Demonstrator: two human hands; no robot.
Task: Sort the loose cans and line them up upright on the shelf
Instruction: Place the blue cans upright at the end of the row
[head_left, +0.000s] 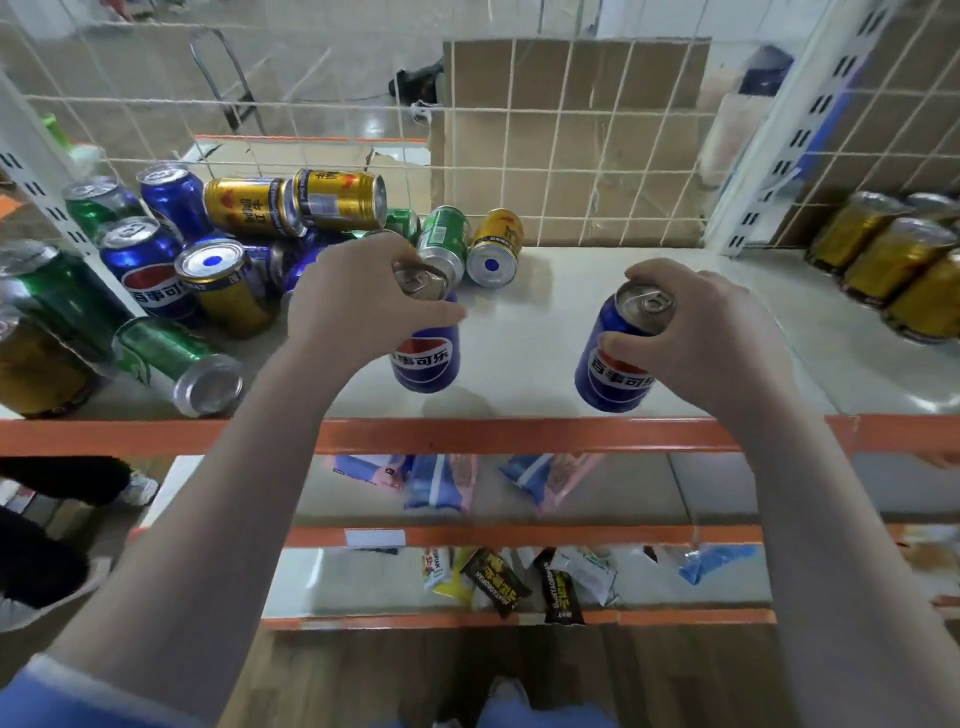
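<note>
Both held cans, the left can (427, 358) and the right can (618, 371), are blue with a red-white-blue emblem. The pile (249, 244) mixes gold, green and blue cans, and the shelf (545, 332) is pale with an orange front edge (519, 434).

The left hand (358, 296) covers part of the lid of its blue can (427, 358); the right hand (701, 332) hides one side of the other blue can (621, 364). At nine o'clock a gold can (36, 364) is cut by the frame edge. At three o'clock the gold cans (893, 260) blur. In the pile (249, 244), the lower cans are mostly buried.
</note>
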